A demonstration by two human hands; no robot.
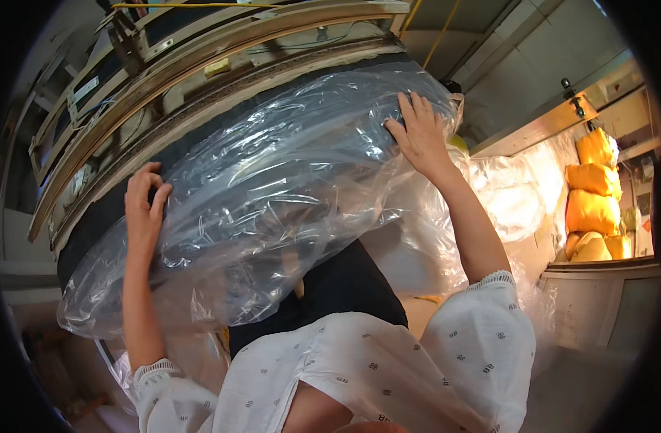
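A long sheet of clear plastic film [272, 187] lies crumpled and shiny over a black surface [193, 148] and hangs down in front of my lap. My right hand [422, 137] rests flat on the film near its far right end, fingers spread. Over the black surface at the film's left part is my left hand [144, 206]. Its fingers are bent, with a gap between them and the thumb, and I see nothing held in it. The film's lower edge droops in loose folds at the left.
Behind the black surface runs a machine frame with long rails [222, 40] and a worn dark bar. A small yellow block [217, 68] sits among the rails. At right, more clear plastic [507, 191] lies heaped, near stacked yellow bundles [594, 209] and a metal beam [532, 123].
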